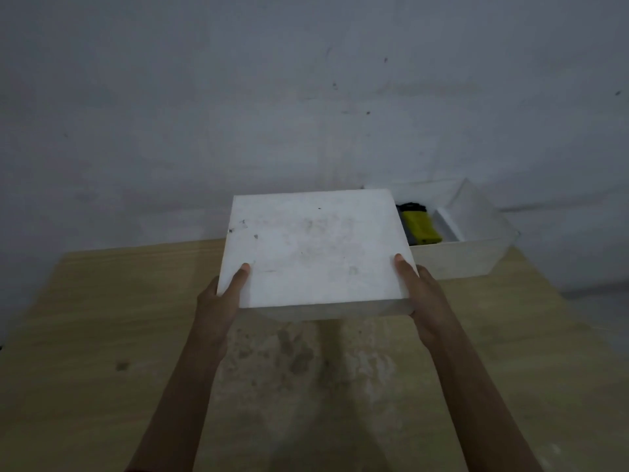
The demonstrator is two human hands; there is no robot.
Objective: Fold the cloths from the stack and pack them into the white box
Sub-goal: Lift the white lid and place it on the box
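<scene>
White and scuffed, a flat rectangular lid (pixel 313 250) is held in the air above a pale wooden table (pixel 102 335), in the centre of the view. The person's left hand (pixel 221 301) grasps its near left corner and the right hand (pixel 422 294) grasps its near right edge. Each thumb lies on top of the lid, and the fingers are hidden beneath it. Both bare forearms reach up from the bottom of the view.

Behind the lid and to the right, an open white box (pixel 469 257) sits on the far right corner of the table, against a grey wall (pixel 306 97). Inside the box lies a folded yellow cloth (pixel 420 228). Behind it is a dark piece (pixel 412 206), possibly another cloth, though the light is too dim to be sure.
</scene>
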